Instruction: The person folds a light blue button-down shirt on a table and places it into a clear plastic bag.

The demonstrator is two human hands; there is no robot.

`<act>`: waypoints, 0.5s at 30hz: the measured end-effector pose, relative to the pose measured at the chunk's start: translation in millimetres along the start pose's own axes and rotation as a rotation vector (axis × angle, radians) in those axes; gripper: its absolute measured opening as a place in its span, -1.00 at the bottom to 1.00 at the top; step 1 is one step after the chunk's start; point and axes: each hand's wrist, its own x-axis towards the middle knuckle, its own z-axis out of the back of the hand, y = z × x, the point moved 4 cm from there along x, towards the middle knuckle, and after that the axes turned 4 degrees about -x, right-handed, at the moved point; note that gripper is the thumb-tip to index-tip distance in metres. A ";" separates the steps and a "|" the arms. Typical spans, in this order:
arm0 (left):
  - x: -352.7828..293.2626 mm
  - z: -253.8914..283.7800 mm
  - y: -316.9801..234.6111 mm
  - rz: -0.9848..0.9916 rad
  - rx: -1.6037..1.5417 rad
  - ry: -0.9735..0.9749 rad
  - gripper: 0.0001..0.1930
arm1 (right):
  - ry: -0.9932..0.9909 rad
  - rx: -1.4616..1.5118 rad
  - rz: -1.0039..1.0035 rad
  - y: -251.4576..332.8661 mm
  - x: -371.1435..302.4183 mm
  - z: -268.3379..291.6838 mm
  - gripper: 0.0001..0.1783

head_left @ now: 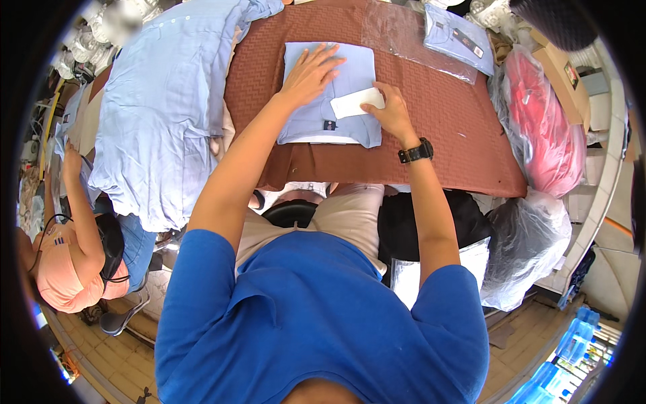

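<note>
Lying spread with its fingers apart, the left hand (pixel 313 73) rests palm down on the upper part of a folded light blue garment (pixel 358 71), which sits near the front edge of the brown-covered worktop (pixel 447 124). The right hand (pixel 392 111) pinches one end of a white card (pixel 351 104) between thumb and fingers, just over the garment's right side; whether the card touches the fabric, I cannot tell. A small dark label (pixel 330 125) shows near the garment's lower edge. To the left, a pile of light blue garments (pixel 161 101) is heaped; at the far right corner lies a packaged blue shirt (pixel 457 40), near a red bundle in clear plastic (pixel 538 121).
</note>
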 end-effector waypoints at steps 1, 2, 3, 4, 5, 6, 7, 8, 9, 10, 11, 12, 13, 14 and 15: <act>-1.3 -8.3 2.5 0.012 0.037 0.054 -0.57 | -0.014 -0.014 -0.001 1.3 -0.8 0.1 -0.27; -5.6 -15.4 2.2 0.001 0.073 0.046 -0.56 | -0.034 -0.004 -0.010 1.9 -2.3 1.6 -0.27; -12.8 -21.3 1.7 -0.008 0.111 0.037 -0.54 | -0.054 0.007 -0.017 3.0 -3.8 3.0 -0.27; -17.4 -26.3 2.5 -0.016 0.150 0.028 -0.53 | -0.072 0.019 -0.023 4.3 -4.8 4.7 -0.27; -17.3 -28.4 2.9 -0.014 0.153 0.040 -0.52 | -0.074 0.031 -0.020 4.5 -5.2 6.9 -0.29; -17.4 -29.8 3.7 -0.010 0.157 0.052 -0.51 | -0.075 0.043 -0.015 4.4 -5.4 9.8 -0.32; -17.9 -30.2 5.0 -0.005 0.162 0.063 -0.51 | -0.074 0.056 -0.009 4.3 -5.0 12.2 -0.34; -15.5 -28.7 4.3 0.011 0.114 0.089 -0.51 | -0.046 0.090 -0.005 0.5 -1.9 14.9 -0.37; -13.4 -26.2 4.4 0.029 0.066 0.116 -0.52 | -0.016 0.125 -0.001 -2.9 3.4 18.2 -0.40; -11.1 -23.1 5.0 0.047 0.019 0.141 -0.53 | 0.013 0.160 0.004 -5.3 6.7 19.1 -0.43; -6.5 -12.1 7.1 0.056 -0.136 0.045 -0.55 | 0.051 0.205 -0.060 -4.4 10.0 21.9 -0.46; -5.3 0.4 13.3 0.068 -0.293 -0.048 -0.57 | 0.093 0.250 -0.129 2.5 13.7 26.2 -0.49; -4.5 12.1 19.3 0.080 -0.450 -0.142 -0.59 | 0.136 0.294 -0.199 9.6 17.7 30.4 -0.52; -2.8 24.5 23.6 0.163 -0.478 -0.216 -0.61 | 0.144 0.284 -0.220 21.9 21.7 36.7 -0.50; -2.5 37.4 26.7 0.249 -0.505 -0.290 -0.63 | 0.153 0.275 -0.242 38.0 26.3 41.6 -0.47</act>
